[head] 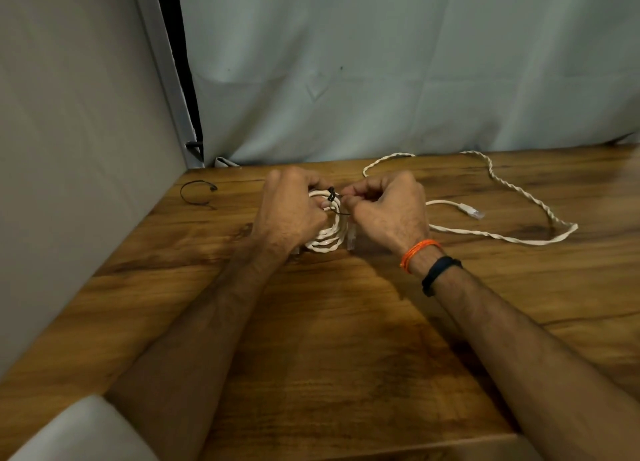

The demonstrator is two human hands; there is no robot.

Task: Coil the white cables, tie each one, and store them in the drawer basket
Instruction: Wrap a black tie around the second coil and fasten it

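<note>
One white cable is wound into a coil (327,234) that rests on the table (346,339), between the two hands. The left hand (289,215) grips the coil's left side, fingers curled round the loops. The right hand (388,211) has its fingers pinched together on the end of a black tie (333,197) that wraps the top of the coil; it looks as if the tie is being cinched, though the fingers hide the fastening. So the first cable seems coiled and nearly tied, but not stored. A second cable (519,194) lies loose and uncoiled on the table to the right, its plug near the right hand. A spare tie (197,193) lies by the wall on the left, well apart from the hands. No drawer or basket is in view, so both storing steps and the whole second cable are left
</note>
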